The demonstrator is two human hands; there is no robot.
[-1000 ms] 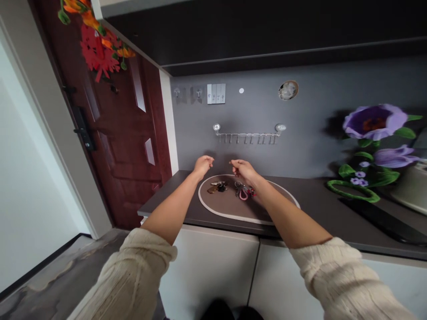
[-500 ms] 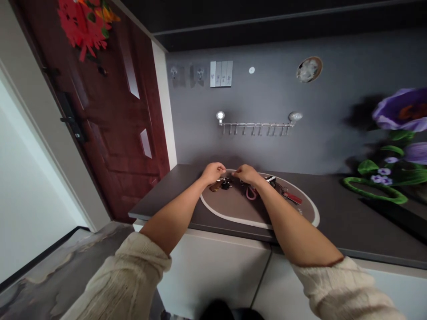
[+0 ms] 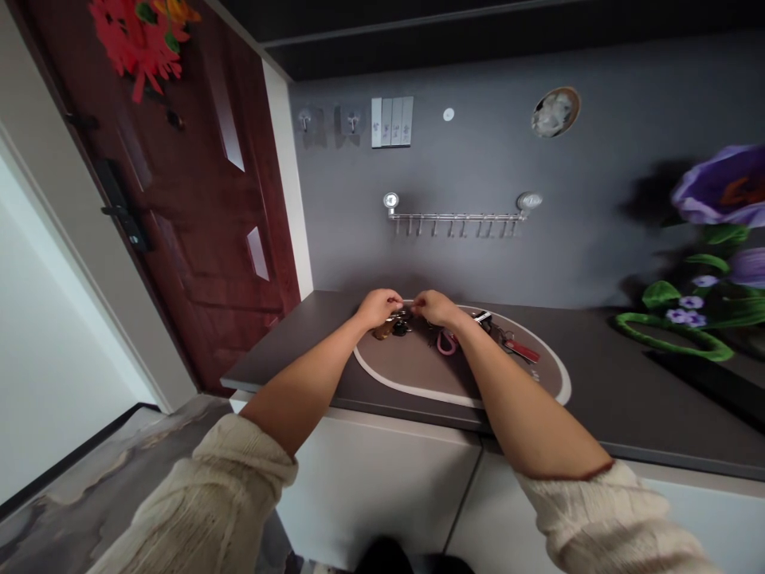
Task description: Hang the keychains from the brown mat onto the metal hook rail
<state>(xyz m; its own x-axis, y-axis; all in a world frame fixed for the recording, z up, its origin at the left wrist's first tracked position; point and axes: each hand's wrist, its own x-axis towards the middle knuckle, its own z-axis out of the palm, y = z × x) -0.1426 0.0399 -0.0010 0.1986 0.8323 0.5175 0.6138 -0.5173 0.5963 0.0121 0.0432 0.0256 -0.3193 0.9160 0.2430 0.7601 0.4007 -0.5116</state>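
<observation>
Over the far left part of an oval brown mat (image 3: 412,375) with a pale border, my left hand (image 3: 376,308) pinches the top of a bunch of keys (image 3: 399,325). A brown piece and a black fob hang or lie just below its fingers. Facing it, a small gap away, my right hand (image 3: 437,308) has thumb and fingertips pressed together; anything between them is too small to make out. Under my right wrist lies a pink loop strap (image 3: 445,343). Beyond that forearm are a black-and-silver item (image 3: 483,320) and a red key tag (image 3: 522,350) with a ring.
A clear hook rail (image 3: 457,217) is mounted on the grey wall, with small hooks (image 3: 352,121) and a switch panel (image 3: 392,122) above. Purple artificial flowers (image 3: 717,191) stand at right. A dark red door (image 3: 197,231) is on the left. An overhead cabinet (image 3: 454,40) spans the top.
My right fingertips have moved slightly left, closer to my left hand. The whole view has shifted a little. The things on the mat lie as before.
</observation>
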